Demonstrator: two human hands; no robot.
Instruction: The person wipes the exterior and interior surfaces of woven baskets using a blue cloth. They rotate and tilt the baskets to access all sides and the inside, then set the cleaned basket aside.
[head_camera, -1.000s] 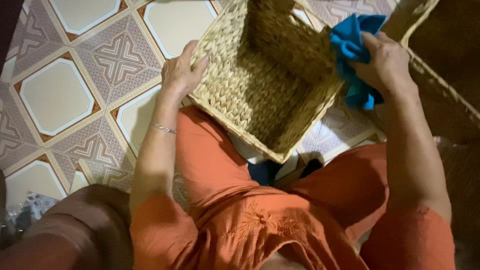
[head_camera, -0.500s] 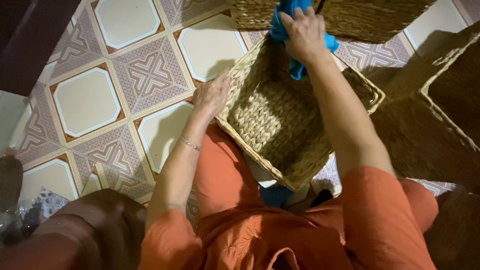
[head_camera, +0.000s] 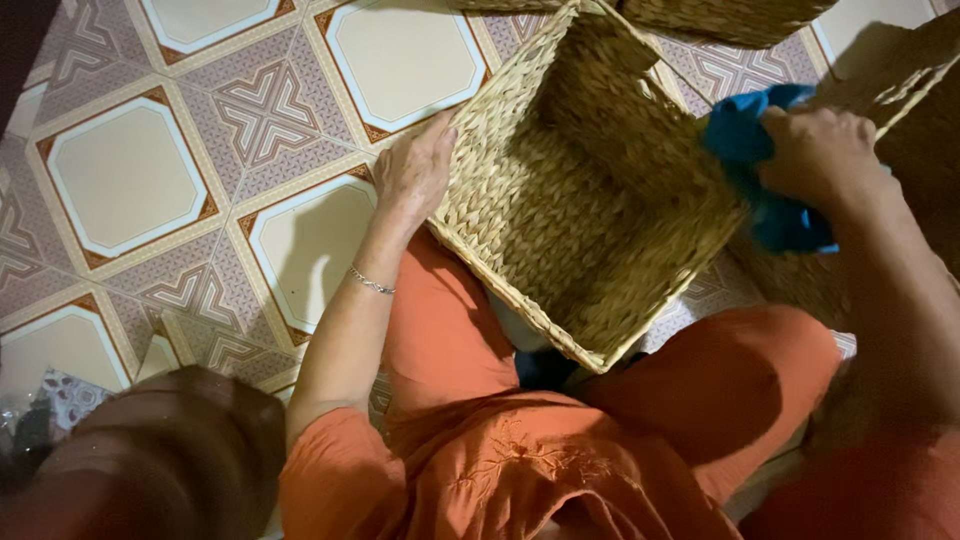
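Note:
A square woven straw basket (head_camera: 560, 210) rests tilted on my lap and knees, its open side facing up and nothing inside it. My left hand (head_camera: 415, 170) grips the basket's left rim. My right hand (head_camera: 820, 150) is closed on a crumpled blue cloth (head_camera: 750, 145) and presses it against the basket's right rim and outer wall. A thin bracelet (head_camera: 372, 284) circles my left wrist. I wear orange clothing (head_camera: 500, 460).
A second woven basket (head_camera: 720, 20) lies at the top edge, and another woven piece (head_camera: 915, 70) stands at the far right. The floor has patterned tiles (head_camera: 130, 180). A brown rounded object (head_camera: 150, 450) sits at the lower left.
My right hand with the blue cloth moved from the far top rim down to the basket's right side. The left hand kept its hold on the left rim.

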